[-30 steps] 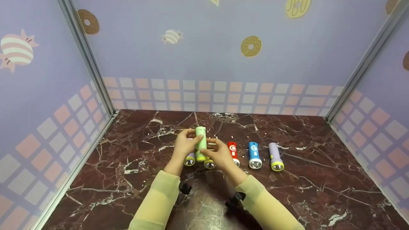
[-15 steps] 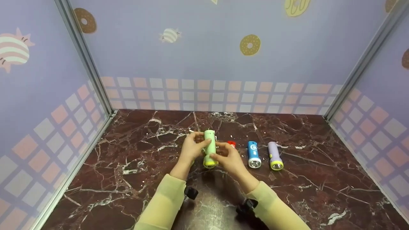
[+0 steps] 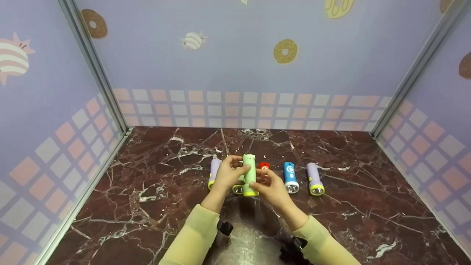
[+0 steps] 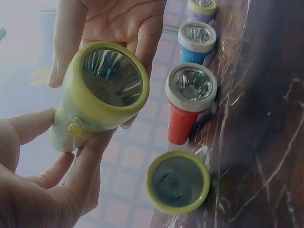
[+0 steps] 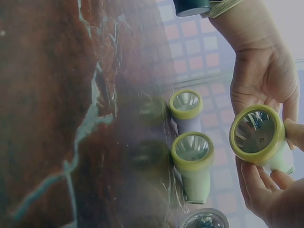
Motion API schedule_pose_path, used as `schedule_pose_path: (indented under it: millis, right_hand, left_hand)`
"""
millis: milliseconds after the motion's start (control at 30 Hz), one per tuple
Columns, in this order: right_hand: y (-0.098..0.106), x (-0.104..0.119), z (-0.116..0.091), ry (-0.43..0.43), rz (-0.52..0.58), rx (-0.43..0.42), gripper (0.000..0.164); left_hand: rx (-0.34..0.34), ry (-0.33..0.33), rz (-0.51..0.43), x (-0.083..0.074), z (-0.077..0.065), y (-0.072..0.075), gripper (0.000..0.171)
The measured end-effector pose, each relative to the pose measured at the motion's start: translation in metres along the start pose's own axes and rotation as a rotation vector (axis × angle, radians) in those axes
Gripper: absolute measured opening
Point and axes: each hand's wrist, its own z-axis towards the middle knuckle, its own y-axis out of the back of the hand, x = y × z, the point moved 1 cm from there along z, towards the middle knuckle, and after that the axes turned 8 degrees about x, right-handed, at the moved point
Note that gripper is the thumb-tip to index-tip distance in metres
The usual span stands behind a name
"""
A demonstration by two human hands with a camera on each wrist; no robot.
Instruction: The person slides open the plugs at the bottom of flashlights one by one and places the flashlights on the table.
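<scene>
Bright and even on the back wall (image 3: pixel 235 66) in the head view, darker on the table (image 3: pixel 110 198), with a whitish shine low in the middle and a soft dark patch just above it. Stretched near the corners. Misty and pale in both wrist views, almost white at one top corner, fuzzy on the table, sparkly inside the flashlights (image 4: pixel 191 85).

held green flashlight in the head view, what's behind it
Partly behind it is a second green flashlight, its yellow-rimmed lens showing. The held flashlight and left hand cover most of its body.
</scene>
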Motion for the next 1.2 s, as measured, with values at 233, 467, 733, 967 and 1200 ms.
schedule_pose_path:
  millis: [233,467,733,967,1200]
  right_hand:
    - [0.003,0.0,-0.005,-0.004,0.017,0.007,0.053]
    - [0.005,-0.001,-0.006,0.003,0.015,-0.002,0.05]
    - [0.005,-0.003,-0.007,0.043,-0.002,-0.067,0.049]
    - [0.005,-0.006,-0.008,0.08,-0.013,-0.09,0.053]
    - [0.006,-0.009,-0.008,0.089,-0.037,-0.101,0.055]
  left_hand:
    - [0.006,-0.026,0.026,0.002,-0.002,-0.003,0.045]
    - [0.0,-0.028,0.027,0.004,-0.002,-0.007,0.045]
    - [0.017,-0.061,0.056,0.006,-0.005,-0.012,0.043]
    - [0.024,-0.133,0.152,0.007,-0.006,-0.015,0.042]
    - [0.014,-0.139,0.242,0.008,-0.007,-0.016,0.041]
